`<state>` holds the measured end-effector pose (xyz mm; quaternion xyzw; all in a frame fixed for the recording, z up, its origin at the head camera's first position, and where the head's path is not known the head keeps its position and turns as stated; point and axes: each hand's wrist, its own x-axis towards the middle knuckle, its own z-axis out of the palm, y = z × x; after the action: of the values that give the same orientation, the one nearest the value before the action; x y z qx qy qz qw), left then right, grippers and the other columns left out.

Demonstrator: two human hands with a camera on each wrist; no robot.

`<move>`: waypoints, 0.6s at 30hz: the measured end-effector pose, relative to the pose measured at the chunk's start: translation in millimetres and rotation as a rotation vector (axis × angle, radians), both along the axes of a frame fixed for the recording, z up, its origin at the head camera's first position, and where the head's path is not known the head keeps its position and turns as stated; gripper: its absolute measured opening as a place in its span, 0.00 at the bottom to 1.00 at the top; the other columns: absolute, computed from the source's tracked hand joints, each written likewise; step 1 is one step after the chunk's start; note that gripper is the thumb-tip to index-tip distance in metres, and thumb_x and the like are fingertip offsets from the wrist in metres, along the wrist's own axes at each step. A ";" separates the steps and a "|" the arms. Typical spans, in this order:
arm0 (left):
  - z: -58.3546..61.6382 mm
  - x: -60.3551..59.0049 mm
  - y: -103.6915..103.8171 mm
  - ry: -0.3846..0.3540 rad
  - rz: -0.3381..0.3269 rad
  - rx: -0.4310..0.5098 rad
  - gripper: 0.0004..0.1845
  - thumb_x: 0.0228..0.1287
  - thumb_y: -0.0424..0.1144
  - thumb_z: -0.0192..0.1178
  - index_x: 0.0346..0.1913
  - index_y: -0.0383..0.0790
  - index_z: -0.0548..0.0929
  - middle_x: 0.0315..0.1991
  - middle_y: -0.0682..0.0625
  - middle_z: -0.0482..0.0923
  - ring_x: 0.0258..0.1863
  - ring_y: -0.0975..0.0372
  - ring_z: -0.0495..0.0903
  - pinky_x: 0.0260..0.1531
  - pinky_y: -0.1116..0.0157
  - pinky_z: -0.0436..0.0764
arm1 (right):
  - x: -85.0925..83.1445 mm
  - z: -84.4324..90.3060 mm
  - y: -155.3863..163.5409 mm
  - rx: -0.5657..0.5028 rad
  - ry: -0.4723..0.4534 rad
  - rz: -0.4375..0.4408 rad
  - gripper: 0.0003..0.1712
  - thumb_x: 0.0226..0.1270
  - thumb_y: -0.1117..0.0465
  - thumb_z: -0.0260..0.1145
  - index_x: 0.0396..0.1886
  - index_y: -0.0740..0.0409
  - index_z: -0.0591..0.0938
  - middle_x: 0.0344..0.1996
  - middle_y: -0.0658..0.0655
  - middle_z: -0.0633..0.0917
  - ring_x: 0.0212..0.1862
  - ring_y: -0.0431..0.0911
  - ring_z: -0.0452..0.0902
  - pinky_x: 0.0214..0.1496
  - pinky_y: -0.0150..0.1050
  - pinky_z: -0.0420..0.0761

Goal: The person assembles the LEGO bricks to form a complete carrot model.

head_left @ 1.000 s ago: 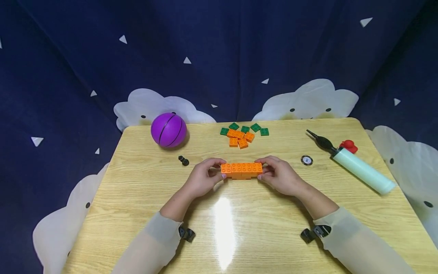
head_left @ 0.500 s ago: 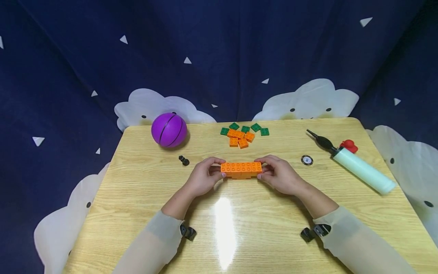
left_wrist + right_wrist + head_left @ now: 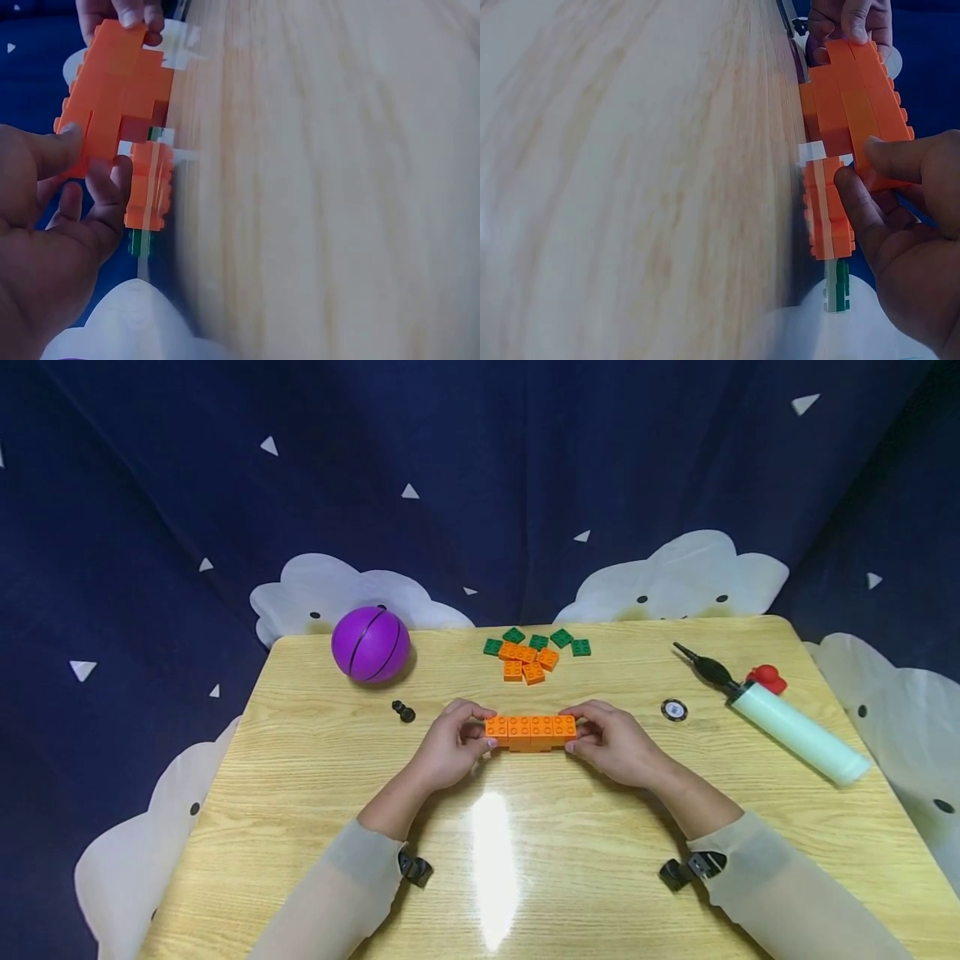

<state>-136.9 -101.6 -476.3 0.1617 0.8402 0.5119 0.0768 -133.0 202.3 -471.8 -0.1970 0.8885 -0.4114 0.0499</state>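
Your left hand [image 3: 448, 750] pinches the left end of the orange brick assembly [image 3: 530, 732], thumb on the near face and fingers [image 3: 472, 710] curled over the far edge. Your right hand [image 3: 615, 745] pinches the right end the same way. Both grips are closed on the assembly; neither hand is spread.

The assembly sits at the middle of the bench [image 3: 525, 860], with its lower course apparently on or just above the surface. The wrist views show a stepped underside: the top row overhangs the lower bricks at each end.

Hazards from this position:

- Bending. You hold only the ends. If you press inward or downward unevenly, the row may flex at a middle joint and separate.
- Overhang. The end bricks have little support below. A thumb pushing up there could pop one off.
- Slip. The grips are fingertip pinches on smooth plastic. A twist could roll the assembly out of one hand.

Behind the assembly lies the pile of loose orange and green bricks [image 3: 534, 653]. To the left of the assembly are a small black piece [image 3: 403, 712] and a purple ball [image 3: 371, 644]. To its right are a round disc [image 3: 673, 710] and a hand pump [image 3: 780, 718]. A dropped section could scatter toward any of these.
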 end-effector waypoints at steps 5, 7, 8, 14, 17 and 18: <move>0.5 0.0 2.1 0.011 0.011 -0.031 0.16 0.68 0.30 0.68 0.57 0.44 0.83 0.51 0.46 0.71 0.40 0.60 0.77 0.36 0.67 0.80 | -0.2 0.7 -0.5 0.006 -0.009 0.004 0.25 0.66 0.66 0.75 0.63 0.56 0.82 0.44 0.51 0.81 0.40 0.44 0.78 0.40 0.35 0.81; 1.6 0.4 3.1 0.014 0.015 -0.038 0.17 0.68 0.30 0.69 0.57 0.43 0.83 0.52 0.43 0.70 0.39 0.60 0.77 0.36 0.67 0.80 | -0.5 0.6 -0.1 0.008 -0.010 0.008 0.25 0.67 0.66 0.74 0.63 0.56 0.82 0.44 0.51 0.81 0.40 0.45 0.78 0.40 0.36 0.81; 2.0 0.5 3.5 0.016 0.015 -0.038 0.17 0.68 0.30 0.68 0.57 0.43 0.83 0.52 0.42 0.69 0.39 0.59 0.78 0.36 0.67 0.80 | -0.6 1.0 0.0 0.010 -0.011 0.006 0.25 0.66 0.65 0.75 0.63 0.55 0.82 0.44 0.51 0.81 0.40 0.45 0.78 0.40 0.36 0.81; 2.6 0.8 2.6 -0.004 -0.001 -0.035 0.17 0.69 0.30 0.68 0.59 0.43 0.82 0.52 0.41 0.68 0.40 0.59 0.78 0.33 0.67 0.82 | -1.4 0.7 0.9 0.011 -0.013 0.012 0.26 0.67 0.66 0.74 0.64 0.55 0.81 0.45 0.51 0.81 0.41 0.45 0.78 0.41 0.36 0.82; 3.3 0.9 0.4 -0.021 -0.016 -0.029 0.18 0.69 0.30 0.68 0.59 0.43 0.81 0.53 0.40 0.68 0.40 0.58 0.79 0.33 0.67 0.83 | -1.9 1.3 1.0 0.004 -0.027 0.019 0.27 0.67 0.66 0.75 0.65 0.54 0.81 0.47 0.51 0.82 0.43 0.44 0.79 0.43 0.36 0.83; 3.3 0.7 -0.3 -0.025 -0.019 -0.026 0.17 0.69 0.31 0.68 0.59 0.43 0.81 0.53 0.40 0.69 0.40 0.58 0.80 0.33 0.67 0.83 | -2.3 1.5 1.1 0.002 -0.032 0.023 0.28 0.67 0.66 0.74 0.66 0.54 0.81 0.48 0.51 0.82 0.43 0.44 0.80 0.43 0.36 0.83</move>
<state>-136.2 -101.9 -473.0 0.1621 0.8441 0.5022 0.0943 -135.2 203.4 -470.2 -0.2005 0.8858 -0.4129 0.0691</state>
